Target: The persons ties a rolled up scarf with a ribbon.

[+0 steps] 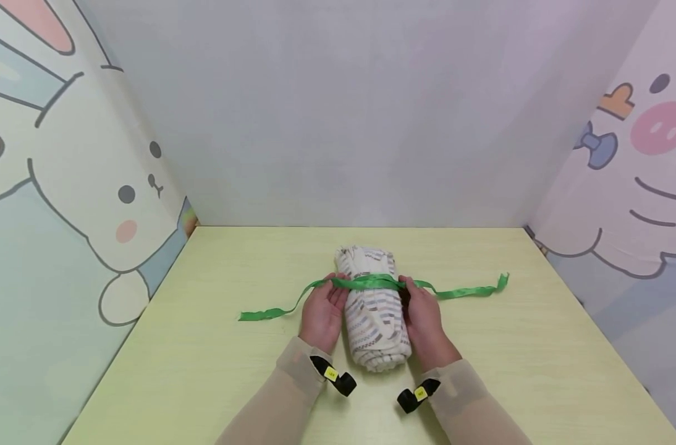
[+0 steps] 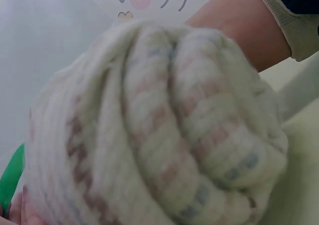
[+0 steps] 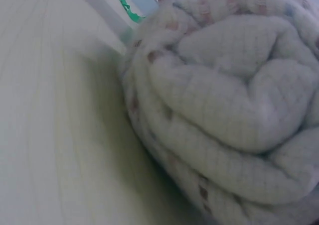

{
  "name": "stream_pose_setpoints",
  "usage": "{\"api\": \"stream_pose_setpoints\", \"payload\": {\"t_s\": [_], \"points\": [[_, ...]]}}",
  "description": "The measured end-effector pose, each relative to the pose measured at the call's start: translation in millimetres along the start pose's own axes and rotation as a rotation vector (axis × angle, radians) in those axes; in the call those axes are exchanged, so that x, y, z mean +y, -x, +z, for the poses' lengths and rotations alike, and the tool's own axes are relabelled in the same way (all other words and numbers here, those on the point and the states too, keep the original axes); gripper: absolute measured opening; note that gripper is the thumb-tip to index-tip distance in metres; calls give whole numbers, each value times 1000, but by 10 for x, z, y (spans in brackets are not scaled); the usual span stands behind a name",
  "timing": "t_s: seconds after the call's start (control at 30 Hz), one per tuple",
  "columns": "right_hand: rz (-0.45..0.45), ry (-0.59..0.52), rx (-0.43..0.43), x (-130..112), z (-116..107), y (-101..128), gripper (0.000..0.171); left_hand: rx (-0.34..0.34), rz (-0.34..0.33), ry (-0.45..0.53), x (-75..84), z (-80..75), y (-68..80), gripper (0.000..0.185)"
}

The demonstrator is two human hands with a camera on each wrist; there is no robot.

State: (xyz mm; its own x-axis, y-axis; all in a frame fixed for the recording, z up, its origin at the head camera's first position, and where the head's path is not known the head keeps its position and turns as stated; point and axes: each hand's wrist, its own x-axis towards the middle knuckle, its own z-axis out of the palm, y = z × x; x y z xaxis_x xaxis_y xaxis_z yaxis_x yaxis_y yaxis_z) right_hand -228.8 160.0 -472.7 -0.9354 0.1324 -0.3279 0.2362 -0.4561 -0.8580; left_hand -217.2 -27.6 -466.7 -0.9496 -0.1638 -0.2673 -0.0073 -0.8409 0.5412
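Note:
A cream cloth [image 1: 378, 324] with blue and brown stripes lies rolled into a thick bundle on the table. Across its upper part runs a green ribbon [image 1: 374, 282], its two loose ends spread out to the left and right. My left hand [image 1: 322, 316] rests along the bundle's left side, fingers extended, with the ribbon passing over the fingertips. Against the right side is my right hand [image 1: 425, 318], its fingertips right at the ribbon and its other fingers partly hidden. The folded end of the rolled cloth [image 3: 224, 110] fills much of the right wrist view.
The pale yellow table [image 1: 177, 371] extends on both sides of the bundle. A plain light wall [image 1: 360, 111] closes off the back, and panels with a cartoon rabbit [image 1: 88, 185] and a cartoon pig [image 1: 638, 185] stand left and right.

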Motion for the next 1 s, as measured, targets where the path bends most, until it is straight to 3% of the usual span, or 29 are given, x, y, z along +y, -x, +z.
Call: {"api": "stream_pose_setpoints", "payload": {"t_s": [0.17, 0.33, 0.47, 0.73, 0.9, 1.0], "points": [[-36, -14, -9, -4, -18, 16, 48, 1, 17, -45, -14, -7, 2, 26], [-73, 88, -14, 12, -39, 23, 49, -3, 19, -74, -21, -15, -2, 28], [-98, 95, -14, -4, -59, 37, 50, -4, 14, -86, -9, -29, -5, 30], [-141, -133, -78, -170, -64, 71, 53, -7, 5, -44, 40, -37, -13, 23], [-50, -320, -146, -291, -37, 62, 46, -4, -8, 0, 79, -18, 2, 24], [6, -356, -170, -345, 4, 53, 44, -9, -16, 43, 109, -2, 4, 23]]}}
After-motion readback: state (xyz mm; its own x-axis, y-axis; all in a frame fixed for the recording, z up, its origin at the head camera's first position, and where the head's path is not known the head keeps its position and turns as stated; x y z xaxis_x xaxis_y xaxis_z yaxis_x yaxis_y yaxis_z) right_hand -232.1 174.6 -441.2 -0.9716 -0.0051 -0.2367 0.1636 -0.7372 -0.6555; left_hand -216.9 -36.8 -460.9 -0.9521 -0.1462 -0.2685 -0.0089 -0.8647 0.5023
